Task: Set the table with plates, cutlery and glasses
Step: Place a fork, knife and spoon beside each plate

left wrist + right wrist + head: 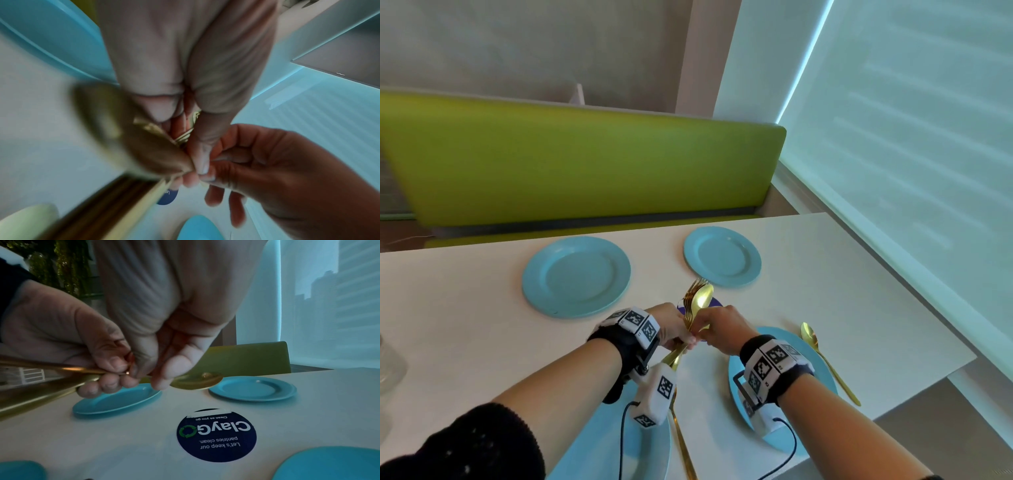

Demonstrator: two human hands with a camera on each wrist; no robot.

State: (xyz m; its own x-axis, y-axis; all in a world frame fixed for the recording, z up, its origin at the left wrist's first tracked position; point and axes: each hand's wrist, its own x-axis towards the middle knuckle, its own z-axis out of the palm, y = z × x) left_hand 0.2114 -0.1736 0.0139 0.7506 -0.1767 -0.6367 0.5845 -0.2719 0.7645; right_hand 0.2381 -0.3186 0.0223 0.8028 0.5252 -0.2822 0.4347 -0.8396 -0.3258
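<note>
My left hand (676,335) grips a bundle of gold cutlery (697,301), several forks and a spoon, held above the middle of the white table (482,308). My right hand (720,327) pinches the neck of the gold spoon (197,380) in that bundle, fingertips against the left thumb. Both hands show close up, the left hand (185,73) above the right hand (287,170). Blue plates lie at the far left (577,275), far right (722,257), near right (791,337) and near left (650,452). Another gold spoon (828,363) lies right of the near-right plate.
A gold piece of cutlery (681,442) lies between the two near plates. A round dark sticker (216,434) is on the table under the hands. A clear glass (390,359) stands at the left edge. A green bench (585,164) runs behind the table; a window blind (911,137) is on the right.
</note>
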